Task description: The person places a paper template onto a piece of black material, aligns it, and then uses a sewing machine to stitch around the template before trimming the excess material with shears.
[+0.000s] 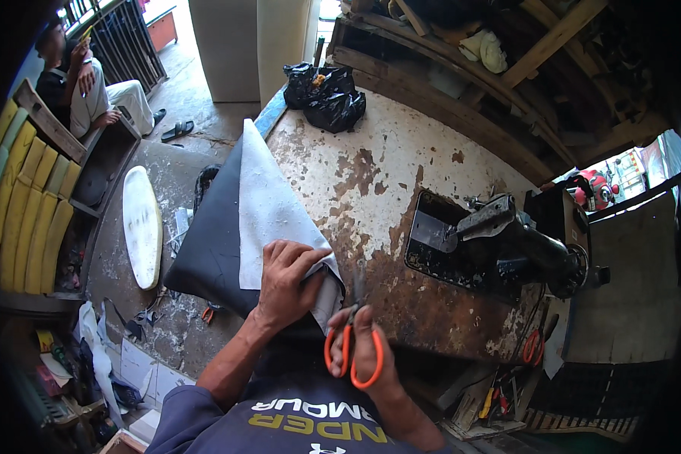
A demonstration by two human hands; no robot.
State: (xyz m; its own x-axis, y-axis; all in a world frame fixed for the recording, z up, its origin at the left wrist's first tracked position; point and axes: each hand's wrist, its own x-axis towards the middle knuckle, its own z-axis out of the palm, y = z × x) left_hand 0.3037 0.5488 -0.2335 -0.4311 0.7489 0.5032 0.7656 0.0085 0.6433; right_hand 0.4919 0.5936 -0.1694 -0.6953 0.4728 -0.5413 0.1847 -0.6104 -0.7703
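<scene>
A sheet of black synthetic leather (pixel 212 246) lies over the table's left edge, one part folded over so that its pale backing (pixel 268 204) faces up. My left hand (pixel 286 276) is closed on the folded sheet near its lower right corner, fingers bent over the pale side. In my right hand (pixel 371 348) is a pair of scissors (pixel 346 349) with orange handles. Their blades point away from me, just right of the sheet's corner, and look blurred. Whether the blades are parted cannot be made out.
A black sewing machine (pixel 507 234) is set into the worn table (pixel 386 219) at right. A black plastic bag (pixel 333 102) sits at the far end. On the floor at left lies a long pale foam piece (pixel 142 227). Another person (pixel 91 91) sits at the far left.
</scene>
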